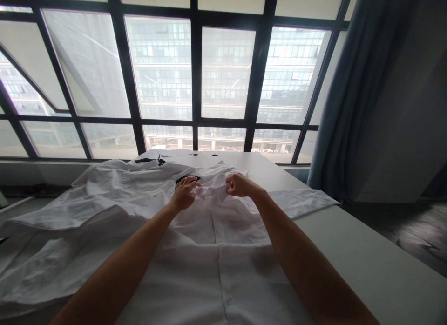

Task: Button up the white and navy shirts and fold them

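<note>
A white button-front coat (188, 264) lies spread out on the table, its front opening running down the middle toward me. My right hand (240, 184) is closed, with the thumb and fingers pinching the right side of the coat's collar (219, 187). Across from it, my left hand (186, 193) has thumb and index finger together at the collar's left side; the other fingers are curled loosely. Between the two hands the collar cloth is raised a little. One sleeve (303, 201) stretches out to the right over the table edge.
More crumpled white cloth (115, 187) covers the left of the white table (352, 250). A dark item (179, 179) shows partly behind my left hand. Beyond the table stand large black-framed windows (195, 73), and a blue-grey curtain (345, 106) hangs at the right.
</note>
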Tool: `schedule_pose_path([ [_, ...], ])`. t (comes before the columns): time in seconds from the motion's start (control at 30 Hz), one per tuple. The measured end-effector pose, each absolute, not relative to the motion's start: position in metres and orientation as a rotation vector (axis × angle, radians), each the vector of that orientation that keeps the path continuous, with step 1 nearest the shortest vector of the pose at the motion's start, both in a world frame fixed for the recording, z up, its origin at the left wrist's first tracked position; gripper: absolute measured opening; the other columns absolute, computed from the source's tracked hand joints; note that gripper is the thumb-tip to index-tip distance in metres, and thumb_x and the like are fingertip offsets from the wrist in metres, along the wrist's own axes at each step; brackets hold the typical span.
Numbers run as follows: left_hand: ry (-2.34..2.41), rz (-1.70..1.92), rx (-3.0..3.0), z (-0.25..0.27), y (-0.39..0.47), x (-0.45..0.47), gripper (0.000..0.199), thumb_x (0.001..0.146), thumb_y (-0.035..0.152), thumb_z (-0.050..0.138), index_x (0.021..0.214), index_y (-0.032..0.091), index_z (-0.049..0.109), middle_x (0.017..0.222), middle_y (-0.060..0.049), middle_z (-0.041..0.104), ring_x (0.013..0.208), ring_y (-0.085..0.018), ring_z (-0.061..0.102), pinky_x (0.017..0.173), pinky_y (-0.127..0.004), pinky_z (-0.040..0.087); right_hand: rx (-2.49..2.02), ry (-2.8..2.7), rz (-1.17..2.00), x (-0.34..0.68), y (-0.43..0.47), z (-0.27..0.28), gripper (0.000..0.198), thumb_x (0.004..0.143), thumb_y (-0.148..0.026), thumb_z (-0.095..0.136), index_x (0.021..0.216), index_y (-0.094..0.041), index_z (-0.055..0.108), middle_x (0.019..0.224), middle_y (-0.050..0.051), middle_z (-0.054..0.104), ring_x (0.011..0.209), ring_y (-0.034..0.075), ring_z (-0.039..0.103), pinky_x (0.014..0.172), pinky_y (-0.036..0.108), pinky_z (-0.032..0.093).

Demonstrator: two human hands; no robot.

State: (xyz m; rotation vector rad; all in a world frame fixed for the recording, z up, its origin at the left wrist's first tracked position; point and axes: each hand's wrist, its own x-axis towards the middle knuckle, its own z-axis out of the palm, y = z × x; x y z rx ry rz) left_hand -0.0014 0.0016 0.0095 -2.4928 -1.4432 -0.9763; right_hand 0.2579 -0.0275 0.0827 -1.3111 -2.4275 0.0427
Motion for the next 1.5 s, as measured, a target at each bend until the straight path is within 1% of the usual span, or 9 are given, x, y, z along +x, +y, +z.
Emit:
schedule_pose_path([
  [0.1,-1.751,-0.73,-2.48,-0.004,0.011,-0.01,0.047,0.087,0.026,0.055,0.135,0.022,0.057,0.146,-0.011,0.051,0.134,-0.029,0.046,0.11,-0.044,0.037,-1.299,-2.342,-0.079,0.259,-0.024,0.08,0.014,0.072,-0.013,0.064,0.084,-0.013,0.071,0.087,0.009,0.071,0.074,0.017,0.061,0.063,0.023,0.044],
  [0.27,-1.802,-0.443,-2.466,-0.008,0.012,-0.015,0.039,0.093,0.044,0.051,0.121,0.023,0.067,0.13,-0.013,0.064,0.123,-0.033,0.056,0.103,-0.05,0.04,-1.539,-2.169,0.12,0.272,-0.007,0.051,0.063,0.084,-0.03,0.066,0.142,-0.014,0.048,0.105,0.01,0.072,0.088,0.02,0.067,0.075,0.025,0.048],
  [0.47,-1.849,-0.467,-2.357,-0.001,0.01,-0.025,0.028,0.092,0.038,0.054,0.106,0.021,0.071,0.114,-0.012,0.071,0.111,-0.031,0.062,0.096,-0.045,0.045,-1.815,-2.214,0.167,0.31,0.002,-0.004,0.054,0.092,-0.049,0.054,0.133,-0.014,0.059,0.144,0.016,0.052,0.131,0.028,0.049,0.108,0.035,0.037],
  [0.7,-1.816,-0.403,-2.353,-0.008,0.002,-0.053,0.035,0.098,0.039,0.038,0.112,0.021,0.065,0.126,-0.012,0.063,0.119,-0.028,0.056,0.099,-0.044,0.043,-2.266,-1.975,0.221,0.342,-0.005,-0.02,0.066,0.099,-0.056,0.024,0.153,-0.021,0.034,0.162,0.013,0.023,0.149,0.029,0.019,0.116,0.057,0.015],
  [0.87,-1.814,-0.347,-2.329,0.0,0.0,-0.062,0.034,0.096,0.035,0.04,0.105,0.018,0.067,0.116,-0.015,0.068,0.116,-0.031,0.059,0.1,-0.048,0.041,-2.391,-1.741,0.106,0.349,-0.016,-0.018,0.057,0.099,-0.049,0.028,0.142,-0.019,0.051,0.155,0.023,0.035,0.142,0.039,0.031,0.104,0.069,0.025],
  [1.0,-1.846,-0.445,-2.462,0.011,0.009,-0.053,0.039,0.09,0.043,0.05,0.111,0.017,0.068,0.108,-0.014,0.072,0.107,-0.03,0.065,0.097,-0.043,0.044,-2.073,-2.033,0.066,0.337,-0.015,-0.01,0.038,0.093,-0.039,0.05,0.12,-0.019,0.068,0.135,0.016,0.059,0.126,0.027,0.052,0.103,0.042,0.038],
  [1.1,-1.833,-0.446,-2.671,0.023,0.019,-0.044,0.044,0.086,0.053,0.053,0.102,0.017,0.072,0.101,-0.012,0.074,0.094,-0.029,0.069,0.08,-0.035,0.052,-1.944,-2.1,0.139,0.326,-0.008,0.001,0.033,0.088,-0.039,0.06,0.11,-0.018,0.072,0.114,0.01,0.071,0.104,0.02,0.064,0.086,0.026,0.045],
  [1.27,-1.731,-0.382,-2.615,0.059,0.032,-0.047,0.025,0.08,0.043,0.062,0.078,0.022,0.074,0.084,-0.007,0.075,0.077,-0.024,0.069,0.068,-0.03,0.049,-2.011,-2.175,0.214,0.316,0.003,0.032,0.017,0.08,-0.028,0.067,0.088,-0.016,0.075,0.086,0.006,0.074,0.08,0.018,0.066,0.064,0.022,0.042],
  [1.5,-1.762,-0.499,-2.235,0.118,0.05,-0.064,0.029,0.08,0.049,0.067,0.084,0.022,0.077,0.094,-0.006,0.074,0.089,-0.026,0.067,0.078,-0.033,0.051,-1.882,-2.051,-0.123,0.311,0.026,0.091,0.02,0.082,-0.031,0.067,0.095,-0.017,0.072,0.093,0.009,0.073,0.081,0.021,0.065,0.067,0.028,0.045],
])
